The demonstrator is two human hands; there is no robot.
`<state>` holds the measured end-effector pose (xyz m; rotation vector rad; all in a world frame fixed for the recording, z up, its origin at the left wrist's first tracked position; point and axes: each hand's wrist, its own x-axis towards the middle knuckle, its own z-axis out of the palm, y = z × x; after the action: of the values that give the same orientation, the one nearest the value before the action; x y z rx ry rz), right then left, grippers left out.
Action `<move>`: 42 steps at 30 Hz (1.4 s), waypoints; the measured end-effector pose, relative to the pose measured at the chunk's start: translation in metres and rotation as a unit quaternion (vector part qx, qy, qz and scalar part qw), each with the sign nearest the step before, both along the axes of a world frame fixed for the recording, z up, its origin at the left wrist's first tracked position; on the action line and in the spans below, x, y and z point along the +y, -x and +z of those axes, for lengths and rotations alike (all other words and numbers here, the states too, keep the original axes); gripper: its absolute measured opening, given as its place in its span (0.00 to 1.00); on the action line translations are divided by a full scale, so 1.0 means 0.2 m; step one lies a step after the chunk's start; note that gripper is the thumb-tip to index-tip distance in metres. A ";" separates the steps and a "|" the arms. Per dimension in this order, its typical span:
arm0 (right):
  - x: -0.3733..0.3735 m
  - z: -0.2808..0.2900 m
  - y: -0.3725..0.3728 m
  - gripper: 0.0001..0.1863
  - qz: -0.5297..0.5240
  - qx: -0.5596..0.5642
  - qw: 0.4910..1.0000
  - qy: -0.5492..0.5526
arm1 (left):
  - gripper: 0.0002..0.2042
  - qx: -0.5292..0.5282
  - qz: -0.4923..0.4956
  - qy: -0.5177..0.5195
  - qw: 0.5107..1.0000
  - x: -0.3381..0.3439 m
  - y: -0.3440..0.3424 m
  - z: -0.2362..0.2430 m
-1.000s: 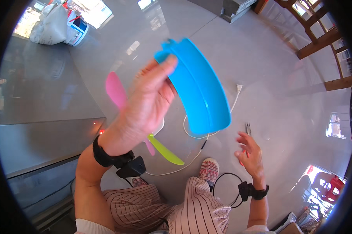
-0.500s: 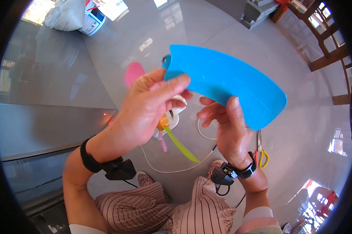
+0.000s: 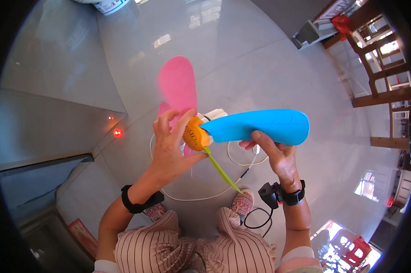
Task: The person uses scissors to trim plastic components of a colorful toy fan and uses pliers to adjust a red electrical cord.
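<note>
A small fan with an orange hub [image 3: 195, 135] stands on the floor in front of me. My left hand [image 3: 166, 152] grips the hub from the left, fingers over its upper side by the pink blade [image 3: 179, 82] and thumb below. My right hand [image 3: 280, 160] holds a blue blade [image 3: 264, 123], thumb on its lower edge. The blue blade's narrow end meets the right side of the hub; whether it is seated there I cannot tell. A green blade [image 3: 221, 170] slants down to the right. Behind the hub, part of the white body [image 3: 214, 115] shows.
A white cord [image 3: 191, 199] loops over the grey floor near my shoes [image 3: 242, 202]. Glossy grey panels [image 3: 55, 113] line the left side. Wooden furniture [image 3: 383, 98] stands at the right, and a white bucket [image 3: 110, 5] at the top edge.
The blue blade has come down from the raised position and turned level, its narrow end now at the hub. My left hand has left the blade for the hub. The scissors are no longer visible.
</note>
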<state>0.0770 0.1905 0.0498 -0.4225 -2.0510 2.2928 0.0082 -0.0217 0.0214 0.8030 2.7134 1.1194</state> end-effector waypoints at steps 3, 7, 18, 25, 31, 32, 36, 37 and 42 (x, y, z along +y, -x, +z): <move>0.00 -0.01 0.03 0.14 0.007 -0.002 1.000 -0.028 | 0.40 -0.008 0.009 -0.025 1.000 0.01 0.00 -0.05; 0.02 0.05 0.10 0.12 0.042 -0.019 0.998 -0.050 | 0.39 0.021 -0.021 -0.038 0.999 -0.01 0.01 -0.09; 0.02 0.03 0.33 0.10 0.197 -0.088 0.967 -0.136 | 0.32 -0.031 0.003 -0.155 0.987 0.01 0.04 -0.11; -0.01 -0.01 0.34 0.11 0.182 -0.048 0.977 -0.097 | 0.32 -0.037 0.008 -0.159 0.987 -0.01 0.04 -0.12; 0.01 0.01 0.35 0.11 0.196 -0.052 0.972 -0.119 | 0.34 -0.050 0.005 -0.184 0.982 -0.01 0.04 -0.14; 0.01 0.02 0.35 0.11 0.196 -0.056 0.970 -0.130 | 0.34 -0.052 0.006 -0.184 0.981 -0.01 0.04 -0.14; 0.02 0.00 0.33 0.09 0.185 -0.051 0.972 -0.133 | 0.33 -0.040 0.004 -0.190 0.981 0.00 0.05 -0.14; 0.02 -0.01 0.33 0.10 0.187 -0.045 0.974 -0.121 | 0.32 -0.025 0.001 -0.187 0.982 0.00 0.05 -0.13; 0.01 0.03 0.36 0.11 0.194 -0.049 0.970 -0.141 | 0.31 -0.017 -0.003 -0.175 0.984 0.00 0.05 -0.12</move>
<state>0.0055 0.1934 0.0555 -0.1274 -2.6638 2.1408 -0.0010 -0.0220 -0.0023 0.8214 2.5173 1.6217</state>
